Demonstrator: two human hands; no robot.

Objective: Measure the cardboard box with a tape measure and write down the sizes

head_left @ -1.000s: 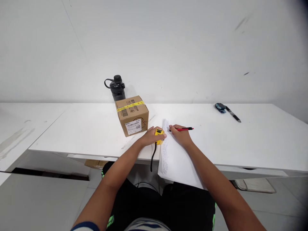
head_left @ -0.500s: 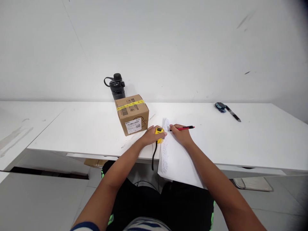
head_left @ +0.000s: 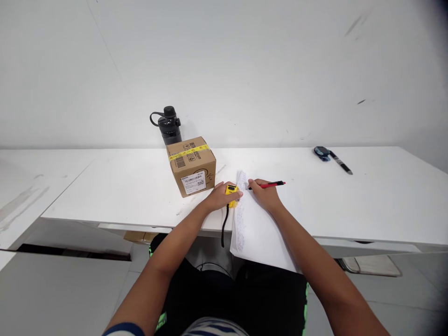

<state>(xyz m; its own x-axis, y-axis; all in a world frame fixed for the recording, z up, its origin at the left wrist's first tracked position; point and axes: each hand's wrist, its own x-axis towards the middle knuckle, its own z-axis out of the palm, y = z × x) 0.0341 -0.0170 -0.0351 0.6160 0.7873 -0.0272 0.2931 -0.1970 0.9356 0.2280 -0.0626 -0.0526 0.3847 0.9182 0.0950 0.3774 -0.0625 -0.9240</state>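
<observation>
My left hand (head_left: 217, 198) is closed around a yellow tape measure (head_left: 231, 190), whose black strap dangles past the table's front edge. It rests at the left side of a stack of white paper (head_left: 261, 233), which has a column of handwriting down its left part and overhangs the front edge. A red and black pen (head_left: 271, 185) is gripped in my right hand (head_left: 265, 195), its tip at the paper near the written column. Just left of my left hand stands a taped cardboard box (head_left: 192, 165) with a white label on its front.
Behind the box, a dark water bottle (head_left: 169, 125) with a loop handle stands near the wall. A dark blue coiled item (head_left: 321, 152) and a black marker-like stick (head_left: 340, 163) lie on the white table (head_left: 367, 200) at the right.
My right hand and the pen have shifted very slightly to the right over the paper. My left hand keeps its hold on the tape measure. The view has tilted a little.
</observation>
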